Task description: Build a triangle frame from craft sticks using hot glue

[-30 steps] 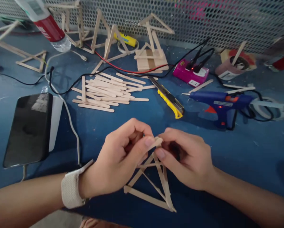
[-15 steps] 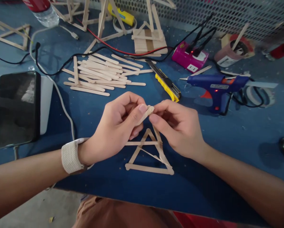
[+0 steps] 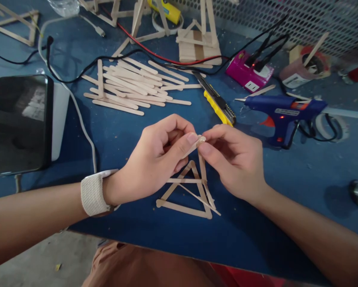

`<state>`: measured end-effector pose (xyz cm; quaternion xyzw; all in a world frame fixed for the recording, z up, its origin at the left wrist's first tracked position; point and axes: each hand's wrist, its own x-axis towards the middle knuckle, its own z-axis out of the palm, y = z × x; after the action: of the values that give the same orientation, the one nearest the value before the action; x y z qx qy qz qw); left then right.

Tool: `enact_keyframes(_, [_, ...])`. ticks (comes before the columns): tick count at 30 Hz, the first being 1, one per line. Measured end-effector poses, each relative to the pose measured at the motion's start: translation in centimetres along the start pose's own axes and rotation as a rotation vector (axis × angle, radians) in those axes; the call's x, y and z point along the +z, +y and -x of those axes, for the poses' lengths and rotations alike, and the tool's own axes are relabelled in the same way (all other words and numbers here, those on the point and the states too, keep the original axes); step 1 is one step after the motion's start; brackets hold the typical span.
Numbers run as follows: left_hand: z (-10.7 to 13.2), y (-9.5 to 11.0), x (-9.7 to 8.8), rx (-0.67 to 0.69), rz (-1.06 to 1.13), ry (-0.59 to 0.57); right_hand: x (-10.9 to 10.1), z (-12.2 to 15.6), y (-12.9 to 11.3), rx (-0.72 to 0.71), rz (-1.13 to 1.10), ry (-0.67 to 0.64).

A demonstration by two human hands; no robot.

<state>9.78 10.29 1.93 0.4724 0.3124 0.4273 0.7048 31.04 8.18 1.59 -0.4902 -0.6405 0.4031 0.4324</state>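
A pyramid frame of wooden craft sticks (image 3: pixel 187 195) stands on the blue table (image 3: pixel 286 187) near its front edge. My left hand (image 3: pixel 155 159), with a white woven band on the wrist, pinches the frame's top between thumb and fingers. My right hand (image 3: pixel 235 159) pinches the same apex from the other side, fingers curled. The two thumbs almost meet at the tip. The lower sticks of the frame show below the hands.
A heap of loose craft sticks (image 3: pixel 131 85) lies behind my hands. A yellow utility knife (image 3: pixel 217 104), a blue glue gun (image 3: pixel 283 113), a pink power strip (image 3: pixel 250 73), cables, a dark phone (image 3: pixel 17 123) at the left and finished stick frames (image 3: pixel 199 44) by the mesh wall surround them.
The view has tilted down toward the table's front edge. Both hands keep their pinch on the frame's apex; its base now rests flatter on the table.
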Motion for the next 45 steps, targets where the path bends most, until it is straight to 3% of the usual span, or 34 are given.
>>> enact_keyframes(12, [0.0,0.1,0.2,0.003,-0.035,-0.001,-0.4,-0.4,-1.4,0.051,0.034,0.013])
enact_keyframes(21, [0.1,0.2,0.5,-0.004,-0.007,-0.016,-1.2,-0.8,-1.1,0.182,-0.194,-0.065])
enact_keyframes(32, [0.2,0.1,0.3,-0.017,-0.049,0.002,-0.9,-0.7,-2.0,0.017,0.067,0.054])
enact_keyframes(45, [0.3,0.5,0.5,0.019,-0.061,-0.022,-1.7,-0.5,-1.8,-0.024,0.041,0.011])
